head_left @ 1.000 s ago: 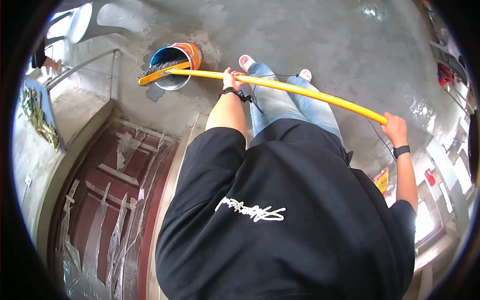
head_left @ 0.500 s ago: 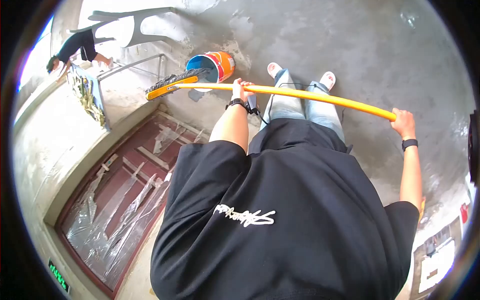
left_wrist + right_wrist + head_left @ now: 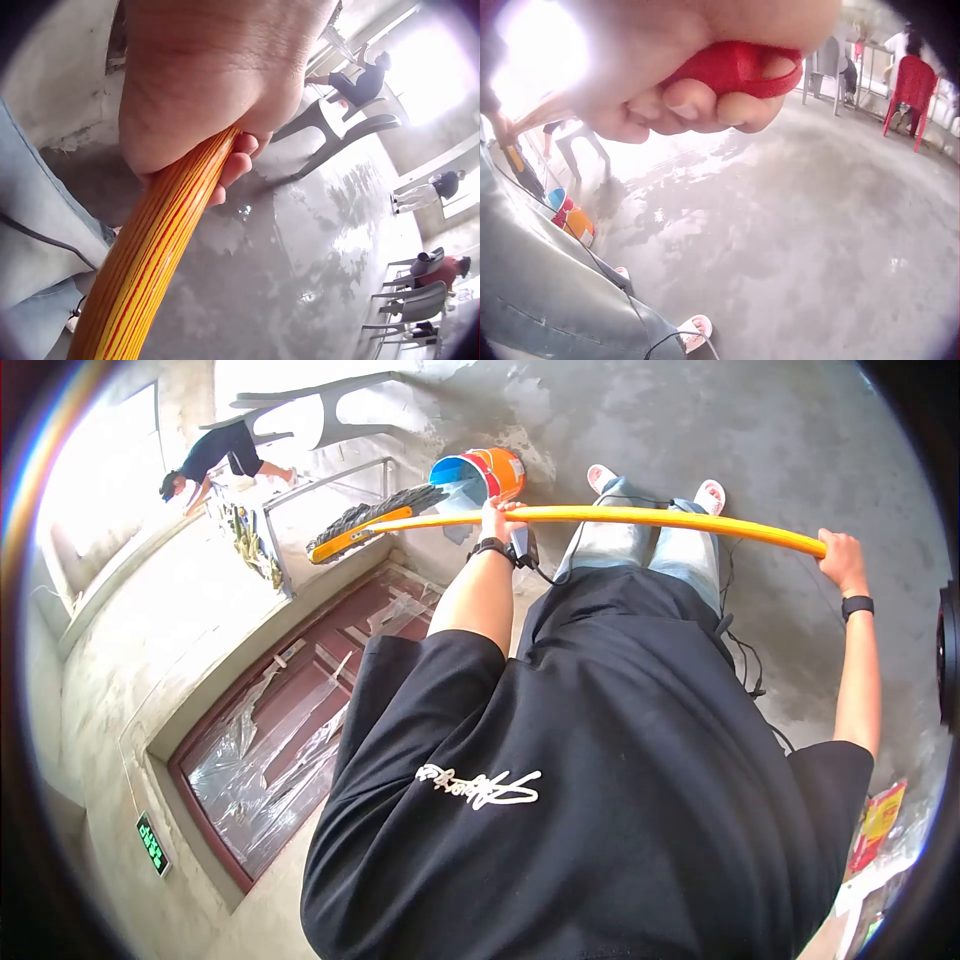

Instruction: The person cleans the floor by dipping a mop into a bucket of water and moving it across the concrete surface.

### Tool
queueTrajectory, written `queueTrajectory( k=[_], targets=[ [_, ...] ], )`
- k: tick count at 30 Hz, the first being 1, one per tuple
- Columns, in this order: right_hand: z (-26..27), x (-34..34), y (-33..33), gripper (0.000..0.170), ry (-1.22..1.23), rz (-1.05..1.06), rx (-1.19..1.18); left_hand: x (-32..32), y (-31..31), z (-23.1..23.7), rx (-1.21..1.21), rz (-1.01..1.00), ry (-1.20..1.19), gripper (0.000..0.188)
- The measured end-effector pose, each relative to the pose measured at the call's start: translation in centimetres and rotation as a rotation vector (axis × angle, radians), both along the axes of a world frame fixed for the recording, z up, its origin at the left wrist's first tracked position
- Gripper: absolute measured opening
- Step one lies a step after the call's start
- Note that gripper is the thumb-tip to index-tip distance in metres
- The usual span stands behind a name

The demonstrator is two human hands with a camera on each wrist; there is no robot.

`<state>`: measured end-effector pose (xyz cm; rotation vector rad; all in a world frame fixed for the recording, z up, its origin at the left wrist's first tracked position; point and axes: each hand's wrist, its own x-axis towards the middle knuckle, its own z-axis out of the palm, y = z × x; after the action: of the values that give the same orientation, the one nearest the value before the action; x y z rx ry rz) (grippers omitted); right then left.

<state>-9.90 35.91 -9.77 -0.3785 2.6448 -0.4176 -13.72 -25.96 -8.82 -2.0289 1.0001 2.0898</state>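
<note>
A long broom with a yellow handle (image 3: 660, 516) slants across the front of the body in the head view. Its yellow head (image 3: 362, 536) carries wet-looking dark bristles (image 3: 385, 510). My left hand (image 3: 497, 520) grips the handle nearer the broom head; the left wrist view shows its fingers wrapped round the striped shaft (image 3: 161, 240). At the far end, my right hand (image 3: 845, 560) holds the handle, curled round its red end cap (image 3: 739, 71). An orange bucket (image 3: 497, 472) with a blue inside stands on the floor, and the bristle ends overlap its mouth.
Left of the bucket are a metal rail (image 3: 335, 478) and a grey chair (image 3: 325, 415), with a person in black (image 3: 225, 450) bending beyond. A plastic-covered maroon door (image 3: 270, 750) is at the lower left. Cables (image 3: 745, 660) hang by the legs.
The broom head has come out from across the bucket's mouth and now sits to its left, bristles trailing toward the rim. Both hands keep their hold. The head view has turned.
</note>
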Motion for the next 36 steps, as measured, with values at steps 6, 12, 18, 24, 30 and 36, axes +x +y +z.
queueTrajectory(
  k=[6,12,18,24,30,36],
  targets=[
    [-1.6,-0.4,1.0,0.015,0.023,-0.001,-0.025,-0.4,0.9,0.6,-0.012,-0.038,0.017,0.033],
    [1.1,-0.5,0.8,0.014,0.034,0.002,-0.004,-0.4,1.7,2.5,0.013,0.045,0.000,0.033],
    [2.7,-0.7,1.1,0.014,0.058,0.012,0.029,0.2,1.4,1.3,-0.096,-0.066,-0.038,0.030],
    [2.9,-0.8,1.3,0.015,0.027,0.007,0.046,0.8,2.2,2.5,0.065,0.072,0.026,0.030],
    [2.7,-0.7,1.7,0.013,0.031,-0.008,-0.009,1.7,2.1,2.4,0.069,0.063,0.029,0.031],
    [3.0,-1.8,1.8,0.015,0.040,0.011,-0.003,1.8,3.2,3.2,0.022,0.115,0.002,0.030]
  ],
)
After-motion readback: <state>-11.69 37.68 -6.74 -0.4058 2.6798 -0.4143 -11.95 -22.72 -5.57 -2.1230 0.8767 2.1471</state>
